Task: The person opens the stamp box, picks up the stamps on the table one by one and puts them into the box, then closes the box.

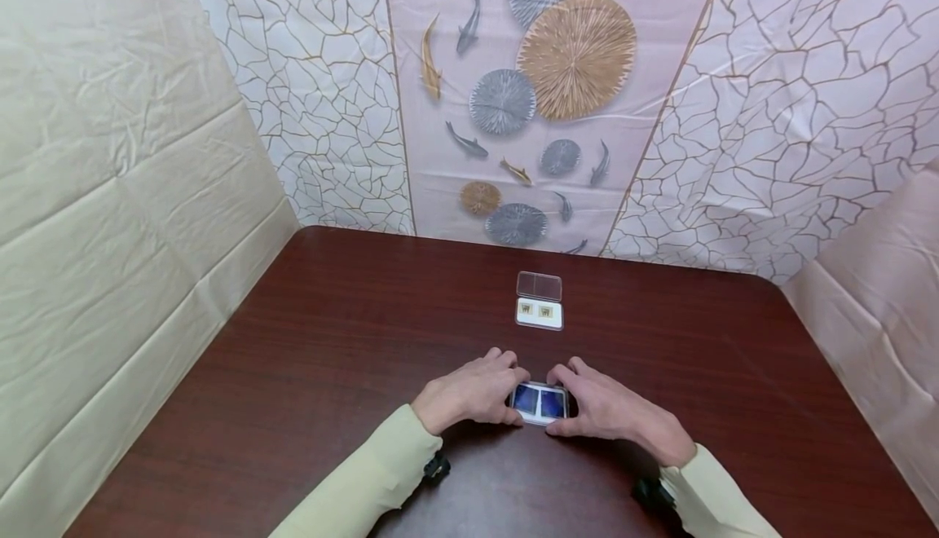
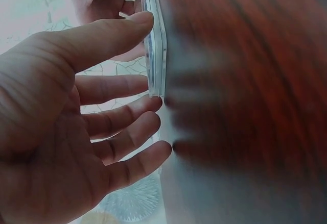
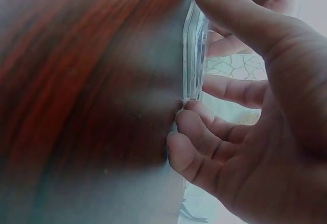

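A small flat clear plastic case (image 1: pixel 540 404) with a white inside and two dark blue squares lies on the table in front of me. My left hand (image 1: pixel 475 390) pinches its left end, thumb at the near edge and forefinger at the far edge. At the right end my right hand (image 1: pixel 614 404) grips it the same way. Seen edge-on in the left wrist view, the case (image 2: pixel 158 55) is thin and layered, and the other fingertips rest at the tabletop. The right wrist view shows the case (image 3: pixel 192 55) close against the table, with the right thumb on its edge.
Farther back on the dark red-brown table (image 1: pixel 352 310) is a second clear case (image 1: pixel 539 323), its lid (image 1: pixel 539 286) folded back. Two small gold-coloured squares sit on its white base. Patterned cloth (image 1: pixel 337 98) hangs behind the table, with pale cloth at both sides.
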Demonstrator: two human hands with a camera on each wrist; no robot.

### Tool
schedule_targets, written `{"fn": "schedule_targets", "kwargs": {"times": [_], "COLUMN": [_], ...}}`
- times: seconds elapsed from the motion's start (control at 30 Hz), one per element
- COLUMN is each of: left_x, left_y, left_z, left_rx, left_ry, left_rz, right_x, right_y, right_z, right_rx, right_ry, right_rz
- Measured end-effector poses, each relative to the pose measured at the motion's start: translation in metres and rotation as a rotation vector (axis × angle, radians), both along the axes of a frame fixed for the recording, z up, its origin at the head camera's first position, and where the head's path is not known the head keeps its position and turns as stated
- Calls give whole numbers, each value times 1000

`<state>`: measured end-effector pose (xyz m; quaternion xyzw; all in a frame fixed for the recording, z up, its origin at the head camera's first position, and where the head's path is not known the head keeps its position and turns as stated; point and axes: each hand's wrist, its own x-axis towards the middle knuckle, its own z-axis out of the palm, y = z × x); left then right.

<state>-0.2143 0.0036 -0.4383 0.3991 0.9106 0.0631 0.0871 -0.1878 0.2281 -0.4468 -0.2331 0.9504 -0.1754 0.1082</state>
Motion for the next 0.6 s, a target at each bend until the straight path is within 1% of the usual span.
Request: {"fn": "schedule_targets", "kwargs": {"times": [0.3,0.47,0.6], "left_x": [1,0,-3], "left_y": [2,2,-1], "left_z": [-1,1,7], "left_rx": [-12,-9,-6], "left_ry": [1,-44,-77], "left_rz": [0,4,25], "right_x": [1,0,-3], "right_y": [2,4,5], "right_z": [-1,1,5], "right_rx": [4,18,16], "right_ry": [-20,-44,-47], "right_rz": [-18,-15,12]}}
